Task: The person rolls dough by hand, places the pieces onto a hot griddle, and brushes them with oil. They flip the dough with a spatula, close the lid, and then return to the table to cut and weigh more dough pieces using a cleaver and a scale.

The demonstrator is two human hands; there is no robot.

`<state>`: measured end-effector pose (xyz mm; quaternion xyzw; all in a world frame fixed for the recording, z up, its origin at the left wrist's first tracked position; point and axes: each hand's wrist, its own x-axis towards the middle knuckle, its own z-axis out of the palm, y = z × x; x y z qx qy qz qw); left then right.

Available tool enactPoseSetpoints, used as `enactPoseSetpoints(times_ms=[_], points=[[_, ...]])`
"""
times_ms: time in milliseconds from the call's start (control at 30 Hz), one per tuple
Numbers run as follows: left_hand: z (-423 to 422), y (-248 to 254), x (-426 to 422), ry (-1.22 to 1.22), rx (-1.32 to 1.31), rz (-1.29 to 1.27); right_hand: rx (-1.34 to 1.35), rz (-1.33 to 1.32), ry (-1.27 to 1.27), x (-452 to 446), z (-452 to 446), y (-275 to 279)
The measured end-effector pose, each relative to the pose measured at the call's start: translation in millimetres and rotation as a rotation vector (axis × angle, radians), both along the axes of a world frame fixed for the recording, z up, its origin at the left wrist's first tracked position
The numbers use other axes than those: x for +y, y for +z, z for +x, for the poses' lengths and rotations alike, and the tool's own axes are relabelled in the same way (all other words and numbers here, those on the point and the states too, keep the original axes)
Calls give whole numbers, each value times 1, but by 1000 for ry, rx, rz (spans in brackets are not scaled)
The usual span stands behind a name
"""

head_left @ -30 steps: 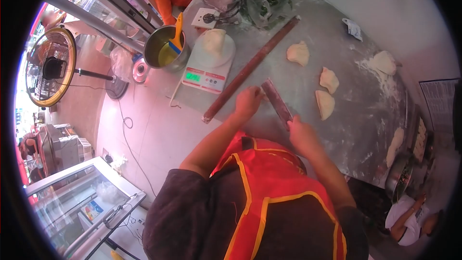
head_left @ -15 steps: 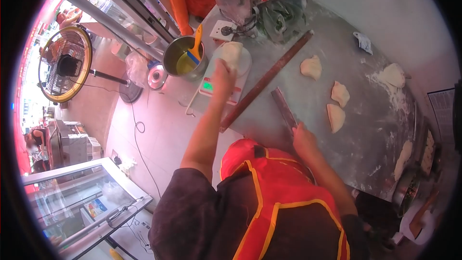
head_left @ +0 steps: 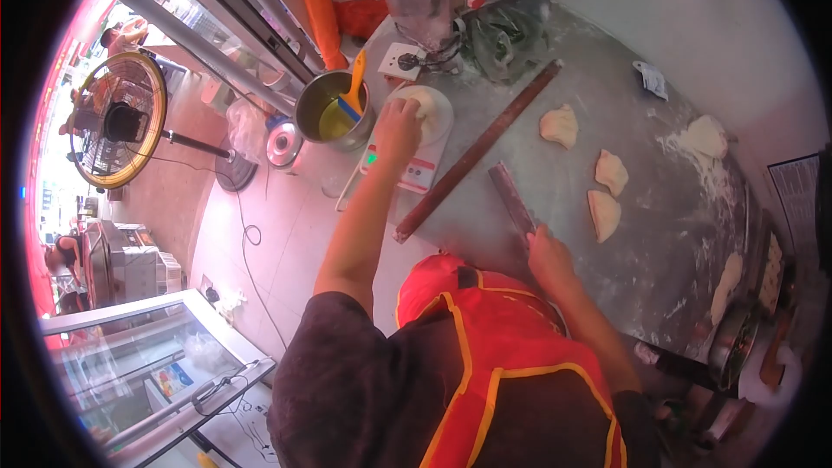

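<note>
My left hand [head_left: 399, 127] is at the kitchen scale [head_left: 419, 172], its fingers closed on the piece of dough [head_left: 425, 107] on the round plate. Part of the green display shows beside my wrist. My right hand [head_left: 548, 253] grips the near end of a flat, dark scraper [head_left: 512, 198], which points away over the table. Between the scale and the scraper a long reddish-brown stick [head_left: 479, 149] lies diagonally. Three dough pieces, one of them [head_left: 559, 126] farther off and two [head_left: 605, 214] close together, lie right of the scraper.
A metal pot [head_left: 333, 110] of yellow liquid with an orange-handled brush stands left of the scale. Behind are a power socket [head_left: 403, 61], a metal machine [head_left: 425, 0] and a plastic bag [head_left: 505, 43]. Floured dough [head_left: 706, 137] lies at the right. A fan [head_left: 119, 121] stands left.
My left hand has moved from beside the scraper to the scale and closed on the dough there. My right hand still holds the scraper. The camera view has shifted a little.
</note>
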<state>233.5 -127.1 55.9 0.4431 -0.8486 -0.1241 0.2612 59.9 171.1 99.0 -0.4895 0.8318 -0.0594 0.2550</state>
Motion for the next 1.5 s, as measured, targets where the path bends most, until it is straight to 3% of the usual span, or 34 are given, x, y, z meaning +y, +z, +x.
enactPoseSetpoints(times_ms=[267,367,500,667,733,800,900,967,1133,1267,1367,1500], points=[[-2,1,14,61,66,184,-9,-3,-5,0,-2,-2],[3,20,48,76,136,-91,-23,32,11,-1,-3,0],[-1,24,105,-152,71,338,-62,-26,-28,1,-15,4],[-4,-11,146,-324,277,243,-89,-205,-218,24,-21,35],[-5,-10,147,-334,271,228,-93,-296,-275,39,-36,16],[-3,0,142,-342,231,235,-111,-337,-330,51,-49,7],[-9,8,118,-140,161,224,-159,-359,-393,67,-59,0],[-9,1,84,-10,74,59,-188,-429,-413,78,-64,-8],[-4,3,30,117,-42,-38,-198,-325,-499,91,-60,11],[-9,8,26,98,-115,59,-107,-368,-454,109,-59,4],[-8,-15,4,44,-104,63,183,-383,-342,113,-55,0],[-12,-2,-16,46,-90,117,25,-372,-467,120,-52,9]])
